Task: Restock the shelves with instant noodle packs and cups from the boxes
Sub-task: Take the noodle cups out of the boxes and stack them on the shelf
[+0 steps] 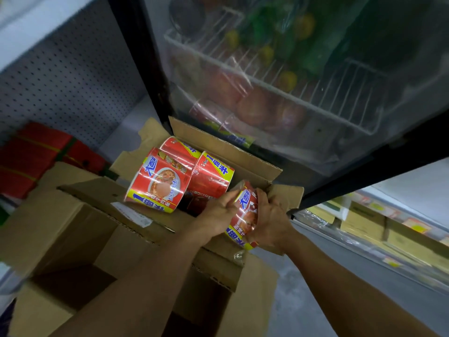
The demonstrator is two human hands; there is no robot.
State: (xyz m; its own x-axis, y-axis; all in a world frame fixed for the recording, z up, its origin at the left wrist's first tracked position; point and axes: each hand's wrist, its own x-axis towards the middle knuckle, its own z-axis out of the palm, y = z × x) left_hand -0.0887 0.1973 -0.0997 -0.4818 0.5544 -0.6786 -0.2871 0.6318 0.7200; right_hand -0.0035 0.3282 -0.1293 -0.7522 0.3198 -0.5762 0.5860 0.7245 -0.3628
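A red and yellow instant noodle cup (244,216) is held between both hands above the right corner of an open cardboard box (226,152). My left hand (217,210) grips its left side. My right hand (271,221) wraps round its right side. Three more red noodle cups (158,181) lie on their sides in the box, just left of the held one. A second open cardboard box (73,229) stands nearer to me, dark inside, its contents hidden.
A glass-door cooler (279,76) with wire racks and bottles rises right behind the boxes. A grey pegboard shelf back (60,76) stands at left with red packs (31,152) below it. Grey floor (340,259) lies to the right, and stocked low shelves (379,222) beyond it.
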